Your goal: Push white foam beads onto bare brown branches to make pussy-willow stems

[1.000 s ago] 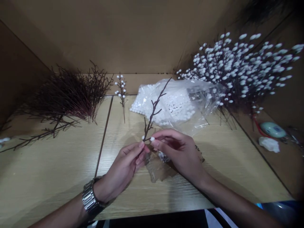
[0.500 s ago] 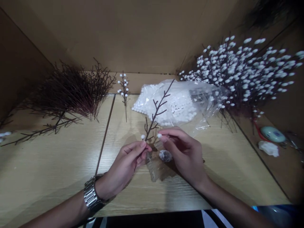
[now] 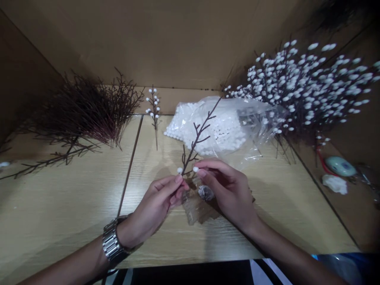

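Brown and thin, a twig (image 3: 195, 143) is slanting up from the left hand (image 3: 154, 206), whose fingers are pinching it low down above the worktop (image 3: 285, 213). The right hand (image 3: 230, 190) is gripping a white bead (image 3: 195, 169) between its fingers, just beside the twig.

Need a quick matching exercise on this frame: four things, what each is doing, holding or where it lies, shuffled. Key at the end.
Column 1
1. Left hand
2. Right hand
3. Clear plastic bag
4. Pile of bare brown twigs

Column 2
A. contains many white beads
B. lies toward the left of the wood-grain table
C. grips a branched brown stem
D. pinches a single white bead

Pairs: 1-C, 2-D, 3-A, 4-B
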`<state>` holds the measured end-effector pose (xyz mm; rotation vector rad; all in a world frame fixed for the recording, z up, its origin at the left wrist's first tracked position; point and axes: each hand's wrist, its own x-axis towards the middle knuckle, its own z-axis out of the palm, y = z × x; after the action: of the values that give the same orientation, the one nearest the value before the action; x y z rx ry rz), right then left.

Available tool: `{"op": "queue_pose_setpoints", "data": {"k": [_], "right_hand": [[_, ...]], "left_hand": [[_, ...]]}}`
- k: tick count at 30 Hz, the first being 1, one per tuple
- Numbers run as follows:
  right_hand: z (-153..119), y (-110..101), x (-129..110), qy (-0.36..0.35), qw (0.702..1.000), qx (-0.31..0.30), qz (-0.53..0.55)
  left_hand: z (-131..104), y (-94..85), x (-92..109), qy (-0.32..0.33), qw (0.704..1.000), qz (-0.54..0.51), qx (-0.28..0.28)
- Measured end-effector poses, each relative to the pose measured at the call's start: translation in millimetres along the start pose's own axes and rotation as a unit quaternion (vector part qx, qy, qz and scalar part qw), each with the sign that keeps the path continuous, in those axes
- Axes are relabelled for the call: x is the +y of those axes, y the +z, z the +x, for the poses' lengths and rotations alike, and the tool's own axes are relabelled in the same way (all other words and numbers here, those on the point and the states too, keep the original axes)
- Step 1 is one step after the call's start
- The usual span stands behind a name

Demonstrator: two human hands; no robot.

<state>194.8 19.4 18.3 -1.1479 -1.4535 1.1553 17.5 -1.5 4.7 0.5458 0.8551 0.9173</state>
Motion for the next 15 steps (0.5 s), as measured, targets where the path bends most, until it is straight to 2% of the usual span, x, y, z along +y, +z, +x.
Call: {"op": "queue_pose_setpoints", "data": {"k": [15], "right_hand": [[0.8,-0.1,3.8,-0.022,0.998,-0.011,0.049]], "left_hand": [[1.5,-1.5,-1.5,0.006,1.000,-0.003,-0.017]]}}
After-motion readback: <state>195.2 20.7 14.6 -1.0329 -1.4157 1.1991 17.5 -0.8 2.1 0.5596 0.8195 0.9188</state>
